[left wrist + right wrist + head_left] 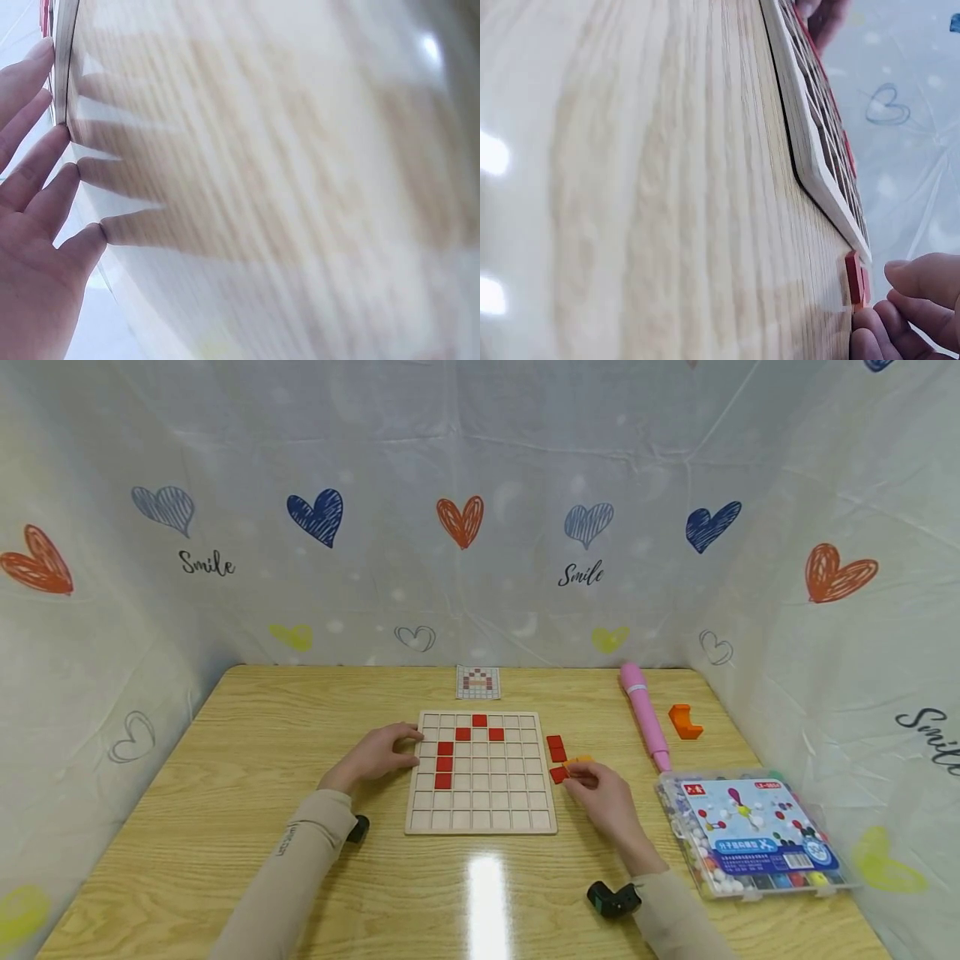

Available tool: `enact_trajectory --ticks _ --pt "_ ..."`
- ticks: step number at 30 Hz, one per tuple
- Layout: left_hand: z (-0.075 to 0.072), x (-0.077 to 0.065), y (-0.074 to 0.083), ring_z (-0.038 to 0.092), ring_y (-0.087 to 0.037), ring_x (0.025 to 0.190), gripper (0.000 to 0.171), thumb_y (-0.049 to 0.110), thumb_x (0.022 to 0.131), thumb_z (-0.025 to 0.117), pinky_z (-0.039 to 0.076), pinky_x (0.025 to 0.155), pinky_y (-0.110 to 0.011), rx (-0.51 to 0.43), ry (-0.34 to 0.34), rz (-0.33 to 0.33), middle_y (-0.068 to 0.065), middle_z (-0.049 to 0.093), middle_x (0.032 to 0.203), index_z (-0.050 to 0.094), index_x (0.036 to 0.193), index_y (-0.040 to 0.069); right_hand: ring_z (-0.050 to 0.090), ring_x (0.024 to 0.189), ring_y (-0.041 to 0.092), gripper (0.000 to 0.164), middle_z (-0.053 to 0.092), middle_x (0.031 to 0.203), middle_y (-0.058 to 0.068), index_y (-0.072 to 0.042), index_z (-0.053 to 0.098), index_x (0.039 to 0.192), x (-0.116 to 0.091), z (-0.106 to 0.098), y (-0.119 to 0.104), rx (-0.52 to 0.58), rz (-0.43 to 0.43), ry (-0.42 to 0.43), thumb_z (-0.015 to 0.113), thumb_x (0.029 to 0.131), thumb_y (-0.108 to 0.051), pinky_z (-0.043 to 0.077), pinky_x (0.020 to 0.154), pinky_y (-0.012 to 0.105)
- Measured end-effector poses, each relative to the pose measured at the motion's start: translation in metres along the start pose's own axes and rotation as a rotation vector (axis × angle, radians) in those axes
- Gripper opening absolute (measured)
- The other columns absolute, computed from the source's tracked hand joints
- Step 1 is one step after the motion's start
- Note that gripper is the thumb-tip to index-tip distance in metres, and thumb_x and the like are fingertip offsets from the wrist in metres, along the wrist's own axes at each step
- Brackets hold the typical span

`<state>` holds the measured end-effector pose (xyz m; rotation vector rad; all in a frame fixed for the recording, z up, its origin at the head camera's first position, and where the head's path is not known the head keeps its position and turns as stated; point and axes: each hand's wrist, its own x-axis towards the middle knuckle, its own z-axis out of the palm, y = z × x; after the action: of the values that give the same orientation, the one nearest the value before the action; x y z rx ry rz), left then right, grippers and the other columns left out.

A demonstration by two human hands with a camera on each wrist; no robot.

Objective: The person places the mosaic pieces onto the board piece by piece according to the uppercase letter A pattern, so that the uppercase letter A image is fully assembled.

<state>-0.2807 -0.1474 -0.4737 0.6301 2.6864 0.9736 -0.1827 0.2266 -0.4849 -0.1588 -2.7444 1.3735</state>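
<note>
A wooden grid board (480,816) lies mid-table with several red square tiles (445,764) in its cells. My left hand (378,752) rests at its left edge; in the left wrist view the fingertips (58,135) touch the tabletop beside the board's side. Right of the board lie loose red tiles (555,747) and some orange tiles (581,761). Over these is my right hand (602,795), fingers bent, thumb and fingertips right at a red tile (558,775). In the right wrist view, the thumb (922,276) stands apart from the red tile (854,277), with nothing visible between thumb and fingers.
Behind the board lies a small pattern card (477,682). A pink stick-shaped object (644,714) and an orange bracket-like piece (684,722) are at the back right. Nearer on the right sits a clear molecular-model box (757,835). A heart-printed curtain (510,585) surrounds the table.
</note>
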Motion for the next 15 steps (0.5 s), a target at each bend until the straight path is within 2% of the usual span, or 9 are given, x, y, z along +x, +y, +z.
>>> enact_trajectory --ticks 3,7,11,15 --pt "0.000 0.000 0.000 0.032 -0.040 0.140 0.042 0.016 0.091 0.070 0.026 0.116 -0.053 0.003 -0.001 0.002 -0.019 0.044 0.147 0.061 0.130 0.003 0.065 0.102 0.027 0.033 0.069 0.111 0.013 0.000 0.066 0.120 0.005 -0.001 0.002 -0.007 -0.004 0.012 0.070 0.091 -0.015 0.055 0.088 0.041" --pt "0.000 0.001 0.000 0.032 -0.040 0.140 0.042 0.016 0.091 0.071 0.026 0.116 -0.053 0.000 0.000 -0.002 -0.019 0.044 0.147 0.061 0.129 0.003 0.064 0.098 0.026 0.034 0.067 0.108 0.014 0.001 0.067 0.120 0.009 -0.001 0.003 -0.057 -0.057 -0.009 0.071 0.089 -0.012 0.055 0.086 0.040" --pt "0.000 0.000 0.001 0.032 -0.040 0.140 0.042 0.016 0.091 0.071 0.026 0.116 -0.053 -0.004 0.000 -0.004 -0.019 0.044 0.147 0.061 0.130 0.004 0.060 0.089 0.023 0.035 0.063 0.101 0.013 0.001 0.068 0.120 0.011 -0.001 0.003 -0.130 -0.135 -0.048 0.072 0.088 -0.011 0.054 0.078 0.038" --pt "0.000 -0.001 0.001 0.031 -0.040 0.141 0.042 0.016 0.091 0.070 0.026 0.116 -0.054 -0.004 -0.001 0.002 -0.019 0.044 0.148 0.060 0.130 0.003 0.055 0.083 0.021 0.034 0.059 0.096 0.012 0.000 0.069 0.120 0.013 -0.001 0.004 -0.172 -0.179 -0.074 0.073 0.088 -0.010 0.049 0.071 0.034"
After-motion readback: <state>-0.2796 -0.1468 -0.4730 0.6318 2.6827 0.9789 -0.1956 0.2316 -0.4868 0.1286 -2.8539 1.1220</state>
